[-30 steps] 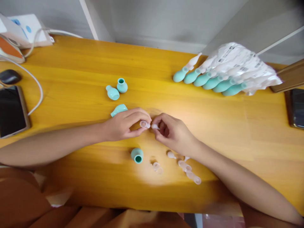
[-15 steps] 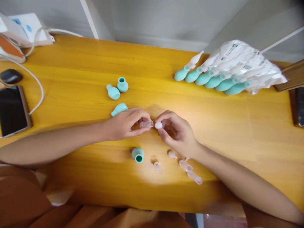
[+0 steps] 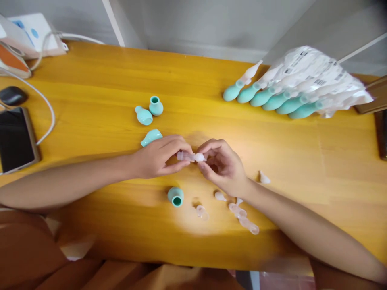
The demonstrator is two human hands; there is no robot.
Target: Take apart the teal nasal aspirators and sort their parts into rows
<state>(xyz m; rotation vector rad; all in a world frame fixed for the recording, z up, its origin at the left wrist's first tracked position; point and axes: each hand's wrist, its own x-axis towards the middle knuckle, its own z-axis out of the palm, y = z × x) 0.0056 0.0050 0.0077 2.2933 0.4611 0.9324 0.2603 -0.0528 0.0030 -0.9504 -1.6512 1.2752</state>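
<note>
Over the middle of the yellow wooden table (image 3: 287, 161), my left hand (image 3: 157, 157) pinches a small clear plastic tube (image 3: 185, 156) between thumb and fingers. My right hand (image 3: 225, 165) pinches a small white translucent tip (image 3: 199, 157) whose end touches the tube's end. A teal rubber bulb (image 3: 151, 137) lies just behind my left hand. Another teal bulb (image 3: 175, 197) stands in front of it, opening toward me.
Two more teal bulbs (image 3: 149, 111) sit farther back. Loose clear parts (image 3: 242, 215) lie near my right wrist, and a white tip (image 3: 264, 177) lies to its right. A row of assembled teal pieces (image 3: 266, 98) under plastic bags (image 3: 314, 78) is at back right. A phone (image 3: 15, 139) and cables lie left.
My two hands have brought the clear tube and the white tip together until they touch. A white tip now shows on the table right of my right hand.
</note>
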